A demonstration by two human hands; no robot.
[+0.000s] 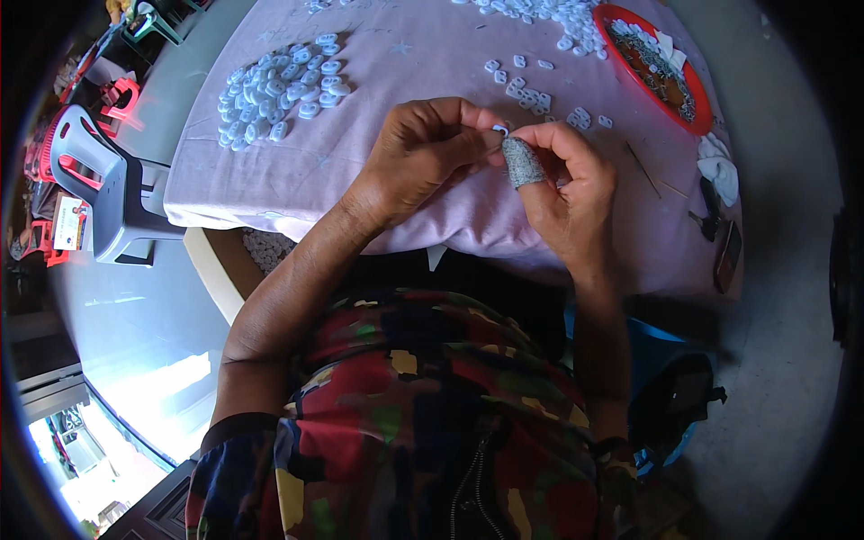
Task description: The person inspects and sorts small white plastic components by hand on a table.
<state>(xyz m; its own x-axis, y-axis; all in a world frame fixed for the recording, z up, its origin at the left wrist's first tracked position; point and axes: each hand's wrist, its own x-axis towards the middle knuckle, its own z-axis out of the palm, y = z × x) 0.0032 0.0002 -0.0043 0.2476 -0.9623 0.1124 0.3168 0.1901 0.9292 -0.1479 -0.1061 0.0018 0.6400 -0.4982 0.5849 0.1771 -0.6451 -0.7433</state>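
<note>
A tiny white piece (500,131) is pinched above the desk (297,171) between the left hand (423,148) and right hand (567,180). It looks light, hard and easily dropped, so its edges are best held.

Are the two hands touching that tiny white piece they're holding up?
Touching. The head view shows the small white piece pinched between the left hand's fingertips and the right hand's fingers, next to the grey thumb cover, with no gap showing.

I see one small rectangular label (68,223), white with red and dark print, at far left beside the grey plastic chair (99,175).
</note>
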